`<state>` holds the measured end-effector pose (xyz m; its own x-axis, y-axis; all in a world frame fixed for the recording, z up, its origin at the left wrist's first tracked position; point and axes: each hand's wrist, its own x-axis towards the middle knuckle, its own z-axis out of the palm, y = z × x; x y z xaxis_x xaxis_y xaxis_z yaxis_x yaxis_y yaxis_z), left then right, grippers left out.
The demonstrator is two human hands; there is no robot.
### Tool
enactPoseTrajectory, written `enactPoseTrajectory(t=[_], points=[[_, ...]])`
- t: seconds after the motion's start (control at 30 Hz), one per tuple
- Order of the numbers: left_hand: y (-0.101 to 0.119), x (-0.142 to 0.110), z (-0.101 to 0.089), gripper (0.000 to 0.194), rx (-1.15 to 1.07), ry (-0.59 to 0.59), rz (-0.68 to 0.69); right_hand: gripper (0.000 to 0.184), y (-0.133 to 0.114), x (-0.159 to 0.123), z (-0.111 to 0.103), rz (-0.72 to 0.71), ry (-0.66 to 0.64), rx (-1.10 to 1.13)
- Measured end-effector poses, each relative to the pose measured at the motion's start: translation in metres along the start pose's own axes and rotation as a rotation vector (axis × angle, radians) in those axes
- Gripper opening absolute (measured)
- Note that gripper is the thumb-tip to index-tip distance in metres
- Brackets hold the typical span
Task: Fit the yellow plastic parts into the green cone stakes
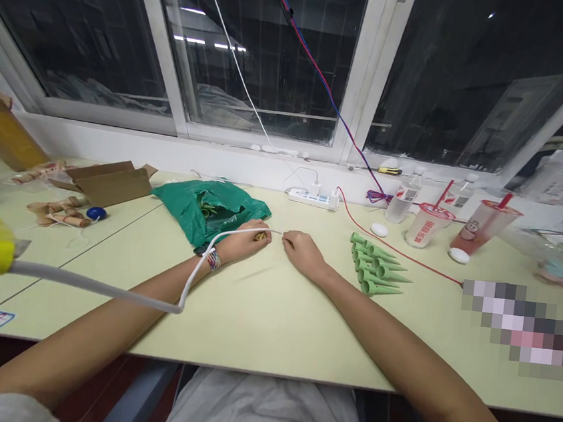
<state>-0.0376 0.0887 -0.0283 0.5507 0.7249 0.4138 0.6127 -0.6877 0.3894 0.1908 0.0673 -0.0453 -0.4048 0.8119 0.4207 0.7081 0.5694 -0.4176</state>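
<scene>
My left hand (244, 242) is closed above the table, just in front of a torn green plastic bag (186, 202). A small yellow and dark thing (259, 236) shows at its curled fingers, too small to name. My right hand (303, 252) is closed too, thumb and fingers pinched together, a short gap away from the left. What it holds, if anything, is hidden. A white cable (206, 257) crosses the view in front of my left hand. Several green cones (376, 265) lie in a cluster to the right of my right hand.
A power strip (313, 199) with plugs stands by the wall. Drink cups (428, 228) and bottles (404, 200) are at the back right, with a red cable (398, 251) running before them. An open cardboard box (113, 183) and wooden toys (63, 211) lie left.
</scene>
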Motion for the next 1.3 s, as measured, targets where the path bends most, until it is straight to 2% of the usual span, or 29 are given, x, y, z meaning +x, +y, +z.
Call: enactPoseTrajectory(t=[0.47,0.67,0.77,0.87,0.97,1.17,1.23,1.3], points=[[0.005,-0.003,-0.009,0.033,0.041,0.038,-0.035,0.024,-0.007,-0.007,-0.001,0.006,-0.016,-0.015],[0.005,-0.006,-0.011,0.031,0.052,0.045,-0.033,0.019,-0.014,-0.01,-0.006,-0.022,0.056,-0.029],[0.005,-0.006,-0.012,0.029,0.058,0.044,-0.03,0.02,-0.021,-0.016,-0.015,-0.039,0.091,-0.019],[0.004,-0.006,-0.013,0.029,0.059,0.045,-0.025,0.02,-0.023,-0.031,-0.035,-0.046,0.115,0.006],[0.005,-0.007,-0.013,0.03,0.055,0.043,-0.019,0.019,-0.011,-0.057,-0.07,-0.029,0.131,0.008],[0.014,-0.008,-0.012,0.028,0.058,0.048,0.083,0.024,0.048,-0.125,-0.152,0.096,0.22,-0.175],[0.021,-0.007,-0.01,0.028,0.063,0.042,0.117,0.025,0.068,-0.148,-0.17,0.147,0.22,-0.232],[0.028,-0.006,-0.008,0.029,0.08,0.022,0.145,0.025,0.082,-0.167,-0.179,0.166,0.189,-0.253]])
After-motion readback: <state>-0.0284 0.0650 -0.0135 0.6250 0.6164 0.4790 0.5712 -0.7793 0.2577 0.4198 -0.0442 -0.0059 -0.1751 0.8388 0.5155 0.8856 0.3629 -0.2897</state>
